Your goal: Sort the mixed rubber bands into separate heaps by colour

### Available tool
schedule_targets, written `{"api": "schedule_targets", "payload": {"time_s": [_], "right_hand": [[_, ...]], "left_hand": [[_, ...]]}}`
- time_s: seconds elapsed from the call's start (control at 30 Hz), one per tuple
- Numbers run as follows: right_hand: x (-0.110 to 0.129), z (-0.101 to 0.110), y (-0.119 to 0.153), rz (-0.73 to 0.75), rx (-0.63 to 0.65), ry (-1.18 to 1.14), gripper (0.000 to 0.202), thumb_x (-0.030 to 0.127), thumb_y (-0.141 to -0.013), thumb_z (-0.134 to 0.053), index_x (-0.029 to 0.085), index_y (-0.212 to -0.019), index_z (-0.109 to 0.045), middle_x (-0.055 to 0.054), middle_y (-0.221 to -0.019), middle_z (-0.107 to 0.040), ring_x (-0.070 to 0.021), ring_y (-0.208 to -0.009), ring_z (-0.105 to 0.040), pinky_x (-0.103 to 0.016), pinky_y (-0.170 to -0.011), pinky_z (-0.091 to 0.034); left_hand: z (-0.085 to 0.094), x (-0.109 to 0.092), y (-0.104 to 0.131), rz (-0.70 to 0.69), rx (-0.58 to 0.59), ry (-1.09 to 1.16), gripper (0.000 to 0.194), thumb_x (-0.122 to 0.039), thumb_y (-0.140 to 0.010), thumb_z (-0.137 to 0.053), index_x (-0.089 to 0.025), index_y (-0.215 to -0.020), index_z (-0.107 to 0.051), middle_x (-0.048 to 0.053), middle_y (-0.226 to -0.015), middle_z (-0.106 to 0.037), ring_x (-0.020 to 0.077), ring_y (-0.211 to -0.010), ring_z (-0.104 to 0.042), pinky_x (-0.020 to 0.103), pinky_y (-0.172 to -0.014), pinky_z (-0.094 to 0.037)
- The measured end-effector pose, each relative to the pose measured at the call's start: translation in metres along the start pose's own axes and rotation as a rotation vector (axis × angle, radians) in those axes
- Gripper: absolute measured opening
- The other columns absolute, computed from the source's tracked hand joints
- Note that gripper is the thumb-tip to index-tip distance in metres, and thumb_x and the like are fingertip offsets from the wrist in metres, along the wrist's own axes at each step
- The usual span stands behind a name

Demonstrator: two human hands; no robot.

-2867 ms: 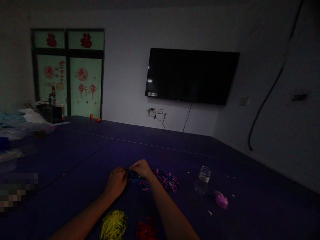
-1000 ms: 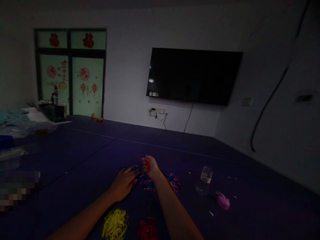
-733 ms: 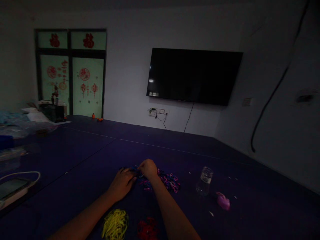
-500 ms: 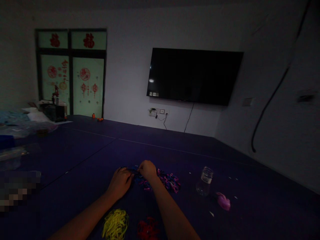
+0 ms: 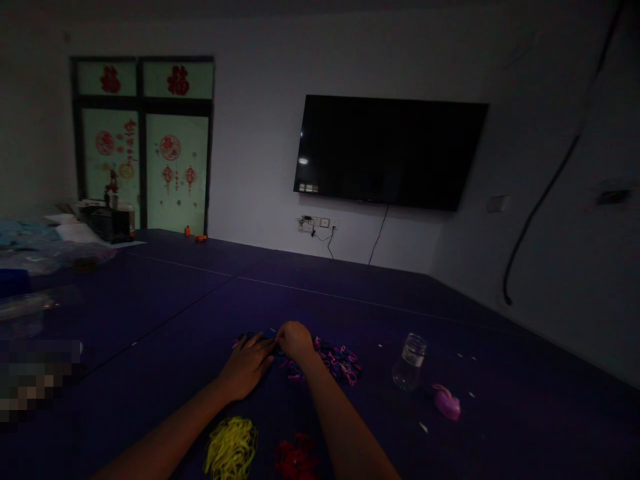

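A pile of dark blue, purple and pink bands (image 5: 343,362) lies on the purple table (image 5: 190,293). My left hand (image 5: 249,365) rests palm down on the pile's left part, fingers spread. Against its fingertips is my right hand (image 5: 295,340), its fingers curled together at the pile's far side; what they pinch is too small and dark to name. Nearer to me lie a heap of yellow bands (image 5: 231,450), below my left hand, and a heap of red bands (image 5: 297,457), between my forearms.
To the right stand a clear glass jar (image 5: 411,363) and a pink object (image 5: 447,403), with white scraps around. Plastic bags (image 5: 55,257) and a clear container (image 5: 23,317) are at the left. Small orange items (image 5: 200,238) lie near the far edge.
My left hand has moved slightly right, closer to my right hand, and its fingers have spread over the bands. My right hand is almost unchanged.
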State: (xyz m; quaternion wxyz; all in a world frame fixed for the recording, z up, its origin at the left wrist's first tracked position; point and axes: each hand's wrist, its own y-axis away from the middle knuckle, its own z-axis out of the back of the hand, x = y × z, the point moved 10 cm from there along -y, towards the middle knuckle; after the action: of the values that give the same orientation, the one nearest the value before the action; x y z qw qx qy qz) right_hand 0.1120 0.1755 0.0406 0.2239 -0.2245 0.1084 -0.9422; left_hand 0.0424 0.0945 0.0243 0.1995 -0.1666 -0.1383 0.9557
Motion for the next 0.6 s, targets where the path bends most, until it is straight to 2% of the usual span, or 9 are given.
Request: {"api": "schedule_targets", "payload": {"time_s": [0.37, 0.5, 0.6], "right_hand": [[-0.014, -0.004, -0.002, -0.083, -0.004, -0.23, 0.015, 0.014, -0.072, -0.059, 0.022, -0.066, -0.07, -0.008, -0.084, -0.071, -0.0228, -0.088, -0.062, -0.029, -0.074, -0.04], [-0.025, -0.004, -0.006, -0.147, -0.011, -0.417, 0.012, 0.021, -0.071, -0.065, 0.021, -0.059, -0.066, -0.006, -0.074, -0.069, -0.0214, -0.081, -0.061, -0.027, -0.069, -0.039], [-0.029, -0.011, -0.01, -0.2, 0.012, -0.61, 0.016, 0.021, -0.069, -0.068, 0.02, -0.054, -0.062, -0.001, -0.056, -0.06, -0.017, -0.066, -0.057, -0.025, -0.059, -0.037]], "left_hand": [[0.008, 0.001, 0.002, 0.009, -0.085, -0.011, 0.031, -0.028, -0.091, -0.039, -0.027, -0.114, -0.06, 0.004, -0.121, -0.062, 0.0249, -0.123, -0.044, 0.052, -0.106, -0.024], [0.015, -0.003, 0.003, 0.021, -0.107, -0.009, 0.028, -0.025, -0.09, -0.04, -0.024, -0.105, -0.064, 0.004, -0.112, -0.066, 0.0233, -0.115, -0.05, 0.049, -0.105, -0.026], [0.021, -0.005, 0.003, 0.02, -0.143, -0.017, 0.026, -0.024, -0.09, -0.04, -0.021, -0.094, -0.066, 0.005, -0.099, -0.069, 0.0222, -0.106, -0.055, 0.046, -0.102, -0.03]]}}
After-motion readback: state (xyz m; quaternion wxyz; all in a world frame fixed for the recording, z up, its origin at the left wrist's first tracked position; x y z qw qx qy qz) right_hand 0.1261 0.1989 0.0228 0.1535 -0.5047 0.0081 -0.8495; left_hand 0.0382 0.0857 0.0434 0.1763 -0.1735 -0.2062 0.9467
